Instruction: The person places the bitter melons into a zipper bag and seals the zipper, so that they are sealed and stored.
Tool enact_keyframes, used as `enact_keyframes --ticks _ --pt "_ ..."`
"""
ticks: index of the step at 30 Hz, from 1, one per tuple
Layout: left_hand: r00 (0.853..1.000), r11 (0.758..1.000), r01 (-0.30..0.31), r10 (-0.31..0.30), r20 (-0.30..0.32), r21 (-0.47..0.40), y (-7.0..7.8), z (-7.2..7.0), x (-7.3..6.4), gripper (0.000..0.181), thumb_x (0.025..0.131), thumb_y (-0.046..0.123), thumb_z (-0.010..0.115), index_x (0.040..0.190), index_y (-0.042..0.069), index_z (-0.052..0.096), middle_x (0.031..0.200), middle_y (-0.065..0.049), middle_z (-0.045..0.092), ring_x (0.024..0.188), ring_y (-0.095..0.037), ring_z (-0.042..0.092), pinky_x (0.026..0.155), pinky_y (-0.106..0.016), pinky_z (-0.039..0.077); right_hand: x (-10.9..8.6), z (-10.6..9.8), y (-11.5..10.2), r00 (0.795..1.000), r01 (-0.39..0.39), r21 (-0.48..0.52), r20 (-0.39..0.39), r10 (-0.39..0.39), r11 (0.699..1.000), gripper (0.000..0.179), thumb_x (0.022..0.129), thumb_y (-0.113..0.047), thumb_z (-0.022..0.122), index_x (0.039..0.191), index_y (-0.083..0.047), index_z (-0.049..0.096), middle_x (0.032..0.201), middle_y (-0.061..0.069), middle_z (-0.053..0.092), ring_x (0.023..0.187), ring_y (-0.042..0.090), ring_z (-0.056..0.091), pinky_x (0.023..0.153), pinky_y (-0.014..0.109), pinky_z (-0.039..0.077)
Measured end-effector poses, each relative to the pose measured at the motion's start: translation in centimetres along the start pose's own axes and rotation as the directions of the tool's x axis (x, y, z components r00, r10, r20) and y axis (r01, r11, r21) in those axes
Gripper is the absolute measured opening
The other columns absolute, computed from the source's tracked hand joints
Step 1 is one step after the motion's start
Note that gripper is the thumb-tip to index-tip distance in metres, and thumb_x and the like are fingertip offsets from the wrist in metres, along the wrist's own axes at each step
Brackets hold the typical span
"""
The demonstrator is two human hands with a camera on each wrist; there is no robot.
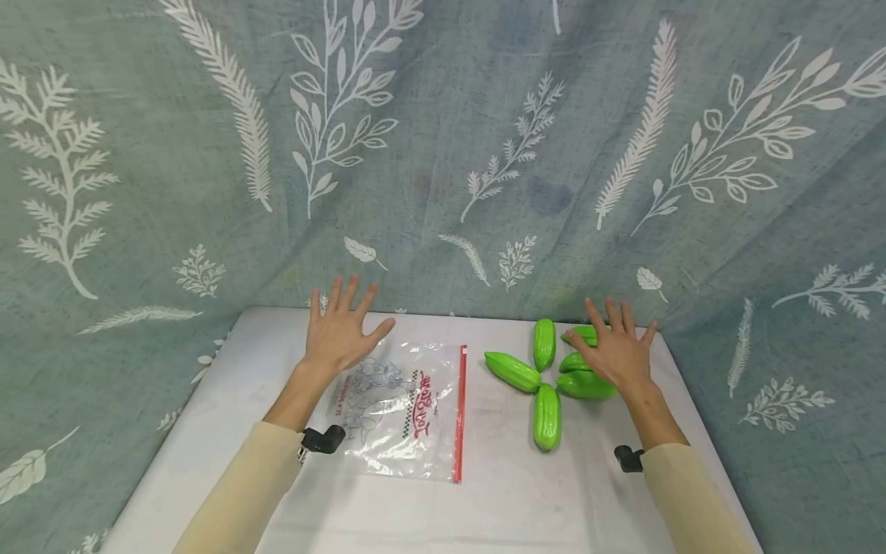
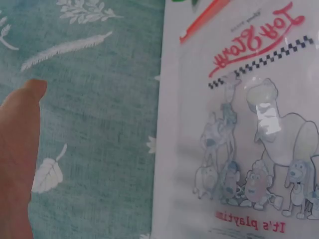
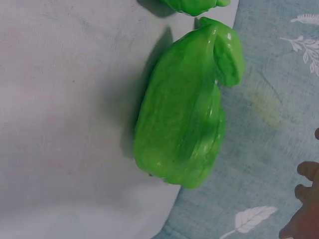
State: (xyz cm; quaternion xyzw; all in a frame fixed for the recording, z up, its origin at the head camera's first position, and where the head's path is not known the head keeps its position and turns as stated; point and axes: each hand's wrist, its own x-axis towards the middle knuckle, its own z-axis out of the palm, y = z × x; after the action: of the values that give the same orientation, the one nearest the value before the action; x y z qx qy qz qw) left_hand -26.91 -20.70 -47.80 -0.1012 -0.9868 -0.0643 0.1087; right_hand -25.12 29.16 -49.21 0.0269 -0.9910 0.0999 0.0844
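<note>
In the head view my left hand (image 1: pixel 339 331) is spread with straight fingers over the upper left corner of a clear zip bag (image 1: pixel 394 454), holding nothing. The bag lies flat, its red zip strip (image 1: pixel 460 415) on the right, with mirrored red lettering (image 2: pixel 259 35) and grey cartoon figures in the left wrist view. My right hand (image 1: pixel 619 354), also spread and holding nothing, overlaps several glossy green ridged fruits resembling star fruit (image 1: pixel 584 385). Other green fruits (image 1: pixel 547 417) lie to its left. From the right wrist, one large fruit (image 3: pixel 174 109) shows close up, partly covering others.
A white-covered table (image 1: pixel 512 508) carries everything. Behind it and at both sides hangs a grey-green cloth (image 1: pixel 429 192) with white leaf prints. Small black wrist cameras (image 1: pixel 324 439) sit at both sleeve cuffs.
</note>
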Motion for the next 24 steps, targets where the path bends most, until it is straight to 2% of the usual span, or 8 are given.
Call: enact_keyframes --ticks 5,11,19,24 --pt "1.000 1.000 -0.009 0.009 -0.022 0.011 0.8 -0.6 -0.3 0.088 0.090 0.082 0.027 0.162 0.031 0.017 0.170 -0.004 0.000 0.155 -0.030 -0.010 0.118 -0.062 -0.016 -0.2 -0.3 -0.6 1.000 0.014 -0.003 0.004 -0.014 1.000 0.087 0.094 -0.070 0.046 0.162 -0.024 0.020 0.166 0.021 0.013 0.153 0.045 0.002 0.107 0.082 -0.008" --pt "0.999 0.999 -0.036 0.036 -0.039 0.006 2.0 -0.9 -0.5 0.090 0.090 0.082 0.026 0.162 0.030 0.017 0.170 -0.007 0.008 0.155 -0.031 -0.006 0.118 -0.064 -0.014 -0.4 -0.5 -1.8 0.998 0.056 0.003 -0.033 -0.056 0.998 0.085 0.094 -0.069 0.047 0.161 -0.024 0.024 0.164 0.021 0.020 0.151 0.046 0.012 0.109 0.082 0.006" --pt "0.994 0.992 -0.100 0.096 -0.051 -0.077 3.5 -0.3 -1.1 0.089 0.091 0.079 0.036 0.162 0.026 0.022 0.167 -0.009 0.019 0.154 -0.037 0.011 0.120 -0.067 0.003 -1.0 -0.1 -4.2 0.992 0.123 0.064 -0.039 -0.121 0.990 0.082 0.094 -0.067 0.049 0.160 -0.024 0.028 0.161 0.019 0.028 0.146 0.046 0.026 0.107 0.076 0.024" --pt "0.991 0.983 -0.124 0.116 -0.061 -0.133 4.2 0.5 -1.8 0.089 0.090 0.078 0.041 0.161 0.027 0.026 0.167 -0.008 0.023 0.153 -0.037 0.016 0.121 -0.064 0.005 -1.9 0.7 -5.7 0.987 0.163 0.096 -0.014 -0.162 0.982 0.080 0.094 -0.067 0.050 0.160 -0.027 0.028 0.161 0.017 0.030 0.144 0.047 0.030 0.102 0.077 0.032"
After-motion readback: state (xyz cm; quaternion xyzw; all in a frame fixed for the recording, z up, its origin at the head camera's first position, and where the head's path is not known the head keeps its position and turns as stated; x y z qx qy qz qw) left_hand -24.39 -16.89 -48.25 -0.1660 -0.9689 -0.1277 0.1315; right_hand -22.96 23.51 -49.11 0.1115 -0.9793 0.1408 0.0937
